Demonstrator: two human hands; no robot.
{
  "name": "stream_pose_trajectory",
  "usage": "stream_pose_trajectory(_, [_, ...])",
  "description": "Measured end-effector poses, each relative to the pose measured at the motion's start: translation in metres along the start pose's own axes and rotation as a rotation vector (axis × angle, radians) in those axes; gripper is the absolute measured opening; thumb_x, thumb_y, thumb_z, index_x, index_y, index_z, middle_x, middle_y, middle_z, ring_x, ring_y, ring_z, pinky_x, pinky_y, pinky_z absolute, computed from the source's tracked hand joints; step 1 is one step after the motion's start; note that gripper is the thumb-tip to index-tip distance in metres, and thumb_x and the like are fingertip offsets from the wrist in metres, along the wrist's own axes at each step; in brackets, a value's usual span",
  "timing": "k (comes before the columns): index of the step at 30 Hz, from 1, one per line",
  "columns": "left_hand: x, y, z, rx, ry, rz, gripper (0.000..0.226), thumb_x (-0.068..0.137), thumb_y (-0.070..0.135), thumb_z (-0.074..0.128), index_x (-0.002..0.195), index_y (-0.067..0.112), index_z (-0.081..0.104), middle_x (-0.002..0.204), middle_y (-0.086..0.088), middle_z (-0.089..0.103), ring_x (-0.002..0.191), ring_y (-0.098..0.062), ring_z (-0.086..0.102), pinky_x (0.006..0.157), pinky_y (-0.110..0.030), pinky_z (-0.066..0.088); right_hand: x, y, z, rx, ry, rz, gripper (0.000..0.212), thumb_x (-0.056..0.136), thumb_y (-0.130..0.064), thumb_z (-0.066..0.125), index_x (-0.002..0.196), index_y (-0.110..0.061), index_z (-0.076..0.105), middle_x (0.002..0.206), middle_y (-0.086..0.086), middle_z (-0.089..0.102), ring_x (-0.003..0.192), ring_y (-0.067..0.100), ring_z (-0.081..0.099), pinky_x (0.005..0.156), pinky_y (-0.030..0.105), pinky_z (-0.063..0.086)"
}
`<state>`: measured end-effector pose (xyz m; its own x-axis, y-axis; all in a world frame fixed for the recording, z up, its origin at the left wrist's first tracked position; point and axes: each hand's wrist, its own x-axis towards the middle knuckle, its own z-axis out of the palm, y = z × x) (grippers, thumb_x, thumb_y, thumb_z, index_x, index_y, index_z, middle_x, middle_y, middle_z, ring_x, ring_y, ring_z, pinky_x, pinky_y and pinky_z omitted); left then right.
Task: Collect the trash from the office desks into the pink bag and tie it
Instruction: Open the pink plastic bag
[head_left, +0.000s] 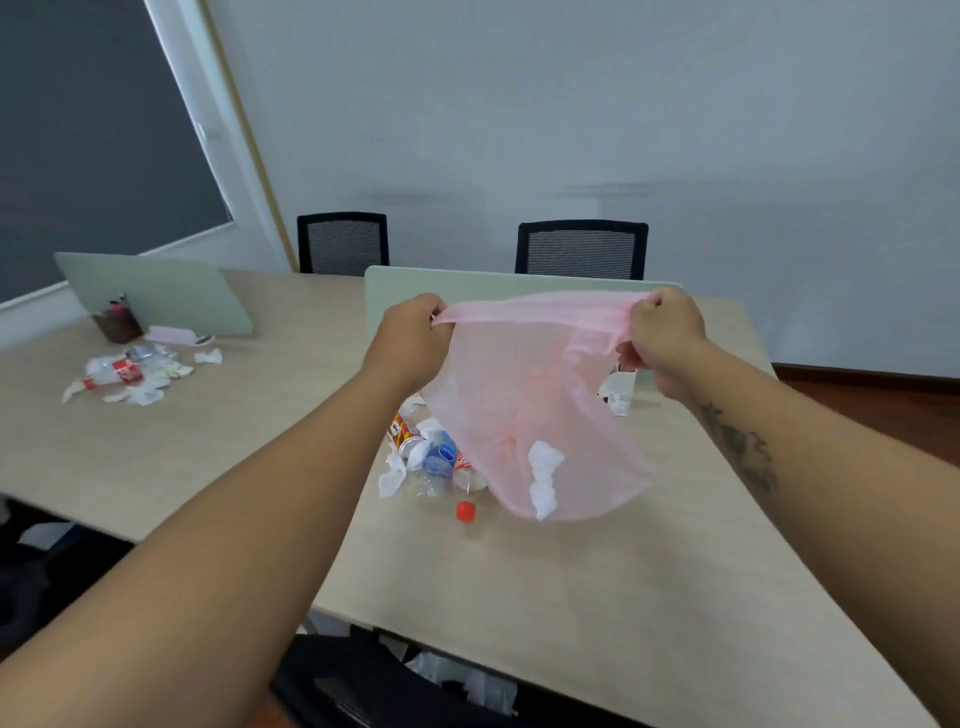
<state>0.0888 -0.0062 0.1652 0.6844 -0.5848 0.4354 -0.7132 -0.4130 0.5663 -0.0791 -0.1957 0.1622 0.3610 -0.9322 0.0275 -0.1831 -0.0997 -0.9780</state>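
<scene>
"Above the near desk (571, 597), how are the hands posed?"
"Both arms reach forward. Left hand (415, 338) and right hand (662, 338), fingers curled, each pinch the rim of the pink bag (519, 405), stretching it taut between them."
"And the bag's position?"
"It hangs over the desk, a white tissue (543, 478) inside, beside a bottle (436, 462) and red cap (465, 512)."

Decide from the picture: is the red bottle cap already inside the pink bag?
No, the red bottle cap lies on the desk, outside the pink bag.
</scene>
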Motion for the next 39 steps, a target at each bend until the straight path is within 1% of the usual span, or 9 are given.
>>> stream_pose_trajectory(6, [0.011, -0.002, -0.037, -0.036, 0.106, -0.123, 0.022, 0.097, 0.01, 0.04, 0.09, 0.009, 0.06, 0.087, -0.007, 0.057, 0.081, -0.026, 0.048, 0.067, -0.03, 0.035, -0.003, -0.037, 0.007, 0.015, -0.086, -0.042, 0.027, 0.1, -0.012, 0.037, 0.123, -0.011, 0.052, 0.107, 0.012, 0.054, 0.059, 0.018, 0.05, 0.041, 0.023, 0.053])
stream_pose_trajectory(19, [0.013, -0.057, -0.198, 0.062, 0.389, -0.273, 0.037, 0.101, 0.022, 0.037, 0.098, 0.002, 0.068, 0.094, -0.013, 0.061, 0.084, -0.03, 0.052, 0.072, -0.032, 0.039, -0.068, -0.14, 0.11, 0.115, -0.367, -0.304, 0.031, 0.096, -0.024, 0.058, 0.1, 0.006, 0.065, 0.091, 0.013, 0.062, 0.064, 0.022, 0.059, 0.063, 0.03, 0.061])
stream_pose_trajectory(22, [0.007, -0.085, -0.245, 0.044, 0.435, -0.325, 0.037, 0.1, 0.023, 0.037, 0.1, 0.003, 0.068, 0.093, -0.01, 0.06, 0.081, -0.029, 0.053, 0.07, -0.033, 0.04, -0.104, -0.16, 0.148, 0.112, -0.535, -0.348, 0.043, 0.088, -0.043, 0.066, 0.097, -0.001, 0.063, 0.098, 0.007, 0.063, 0.08, 0.019, 0.062, 0.079, 0.036, 0.06])
stream_pose_trajectory(26, [-0.008, -0.133, -0.302, 0.078, 0.44, -0.281, 0.037, 0.101, 0.026, 0.039, 0.1, 0.005, 0.069, 0.096, -0.01, 0.062, 0.088, -0.031, 0.056, 0.077, -0.038, 0.045, -0.157, -0.169, 0.217, -0.188, -0.682, -0.426, 0.105, 0.061, -0.065, 0.077, 0.141, -0.009, 0.04, 0.136, 0.002, 0.041, 0.115, 0.02, 0.051, 0.095, 0.04, 0.051])
stream_pose_trajectory(27, [-0.013, -0.146, -0.314, 0.093, 0.431, -0.259, 0.036, 0.101, 0.027, 0.04, 0.098, 0.006, 0.07, 0.097, -0.011, 0.064, 0.088, -0.032, 0.056, 0.079, -0.039, 0.046, -0.168, -0.168, 0.237, -0.227, -0.64, -0.439, 0.1, 0.061, -0.059, 0.081, 0.138, -0.008, 0.041, 0.134, 0.003, 0.039, 0.112, 0.022, 0.052, 0.09, 0.036, 0.052])
stream_pose_trajectory(30, [-0.032, -0.19, -0.346, 0.142, 0.384, -0.227, 0.033, 0.099, 0.026, 0.044, 0.093, 0.007, 0.07, 0.09, -0.009, 0.064, 0.081, -0.028, 0.053, 0.071, -0.034, 0.042, -0.2, -0.16, 0.297, -0.186, -0.511, -0.452, 0.017, 0.079, -0.021, 0.072, 0.08, -0.011, 0.059, 0.088, 0.006, 0.051, 0.069, 0.02, 0.049, 0.051, 0.025, 0.037])
stream_pose_trajectory(32, [-0.044, -0.22, -0.363, 0.171, 0.353, -0.216, 0.032, 0.098, 0.028, 0.046, 0.089, 0.004, 0.066, 0.086, -0.012, 0.063, 0.078, -0.028, 0.052, 0.069, -0.035, 0.041, -0.21, -0.153, 0.332, -0.192, -0.488, -0.439, 0.02, 0.082, -0.006, 0.058, 0.063, -0.013, 0.055, 0.067, 0.004, 0.052, 0.061, 0.022, 0.047, 0.047, 0.023, 0.03])
stream_pose_trajectory(35, [-0.061, -0.272, -0.389, 0.27, 0.276, -0.205, 0.033, 0.094, 0.036, 0.058, 0.084, 0.005, 0.061, 0.082, -0.012, 0.061, 0.077, -0.028, 0.053, 0.066, -0.036, 0.04, -0.227, -0.139, 0.378, -0.235, -0.435, -0.411, 0.021, 0.085, 0.001, 0.045, 0.082, -0.005, 0.065, 0.08, 0.01, 0.06, 0.068, 0.024, 0.052, 0.049, 0.023, 0.034])
stream_pose_trajectory(39, [-0.076, -0.338, -0.406, 0.387, 0.149, -0.246, 0.028, 0.08, 0.037, 0.079, 0.088, 0.015, 0.065, 0.076, 0.003, 0.055, 0.081, -0.025, 0.052, 0.069, -0.036, 0.04, -0.231, -0.115, 0.425, -0.163, -0.417, -0.258, 0.023, 0.087, 0.0, 0.044, 0.073, -0.008, 0.059, 0.081, 0.014, 0.058, 0.064, 0.025, 0.05, 0.055, 0.033, 0.05])
